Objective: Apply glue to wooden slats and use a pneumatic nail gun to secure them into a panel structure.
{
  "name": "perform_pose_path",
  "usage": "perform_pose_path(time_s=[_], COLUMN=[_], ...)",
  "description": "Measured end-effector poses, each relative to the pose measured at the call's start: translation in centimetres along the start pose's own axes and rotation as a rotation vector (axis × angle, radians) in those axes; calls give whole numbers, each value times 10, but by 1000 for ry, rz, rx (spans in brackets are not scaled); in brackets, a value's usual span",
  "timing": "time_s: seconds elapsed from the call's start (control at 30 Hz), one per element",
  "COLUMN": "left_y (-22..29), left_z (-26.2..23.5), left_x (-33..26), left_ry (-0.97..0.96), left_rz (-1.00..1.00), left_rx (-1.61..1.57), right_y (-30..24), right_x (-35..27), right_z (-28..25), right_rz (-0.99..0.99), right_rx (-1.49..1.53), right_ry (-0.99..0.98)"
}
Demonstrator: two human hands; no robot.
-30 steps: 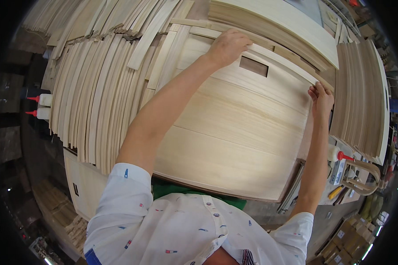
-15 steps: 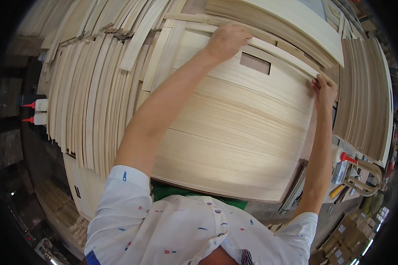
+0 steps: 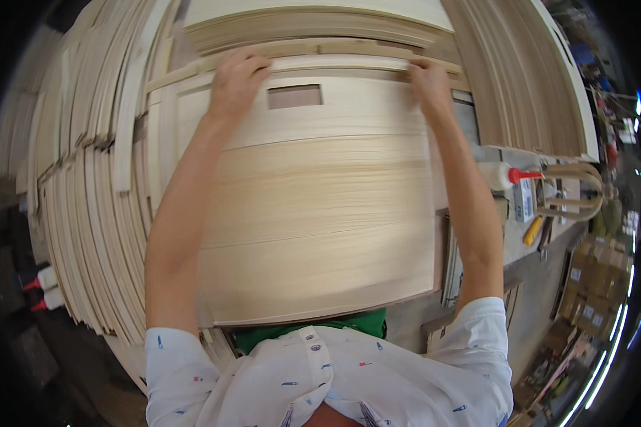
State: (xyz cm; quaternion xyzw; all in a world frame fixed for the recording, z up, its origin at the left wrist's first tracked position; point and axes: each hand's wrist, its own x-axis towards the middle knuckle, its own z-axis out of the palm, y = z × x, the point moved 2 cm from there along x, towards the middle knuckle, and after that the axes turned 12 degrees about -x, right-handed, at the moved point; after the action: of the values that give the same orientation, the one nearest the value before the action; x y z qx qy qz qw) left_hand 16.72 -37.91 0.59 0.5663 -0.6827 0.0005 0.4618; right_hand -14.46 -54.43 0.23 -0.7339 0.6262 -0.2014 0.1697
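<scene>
A pale wooden panel (image 3: pixel 320 178) of several joined boards lies in front of me, with a rectangular cutout (image 3: pixel 295 97) near its far edge. Along that far edge runs a narrow wooden strip (image 3: pixel 342 63). My left hand (image 3: pixel 236 80) has its fingers closed on the strip's left part, just beyond and left of the cutout. Near the far right corner of the panel, my right hand (image 3: pixel 431 87) pinches the strip's other end; motion blurs it slightly.
Tall rows of thin wooden slats (image 3: pixel 85 213) stand at the left; more boards (image 3: pixel 523 78) are stacked at the far right. A white bottle with a red nozzle (image 3: pixel 497 175) lies beside my right forearm, near a yellow-handled tool (image 3: pixel 533 231). Cardboard boxes (image 3: pixel 595 285) sit lower right.
The whole view has turned, so the panel now looks squarer to me. Both hands stay at the strip along the far edge, the left one a little farther left along it.
</scene>
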Motion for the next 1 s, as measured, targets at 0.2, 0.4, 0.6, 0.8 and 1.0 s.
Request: perform_pose_path(time_s=[0.2, 0.4, 0.6, 0.8, 1.0], left_y=[8, 5, 4, 11, 8], left_z=[-1, 7, -4, 15, 61], left_x=[1, 5, 1, 5, 19], left_ry=[-42, -71, -108, -142, -180], left_rz=[-117, -159, -138, 28, 103], left_rx=[-4, -6, 123, 182, 7], right_y=[-50, -20, 18, 144, 172], right_x=[-39, -30, -132, -264, -282], right_z=[-31, -28, -133, -227, -194], right_rz=[36, -67, -207, 189, 367], right_rx=[-68, -69, 86, -457, -212], right_ry=[34, 87, 35, -23, -209])
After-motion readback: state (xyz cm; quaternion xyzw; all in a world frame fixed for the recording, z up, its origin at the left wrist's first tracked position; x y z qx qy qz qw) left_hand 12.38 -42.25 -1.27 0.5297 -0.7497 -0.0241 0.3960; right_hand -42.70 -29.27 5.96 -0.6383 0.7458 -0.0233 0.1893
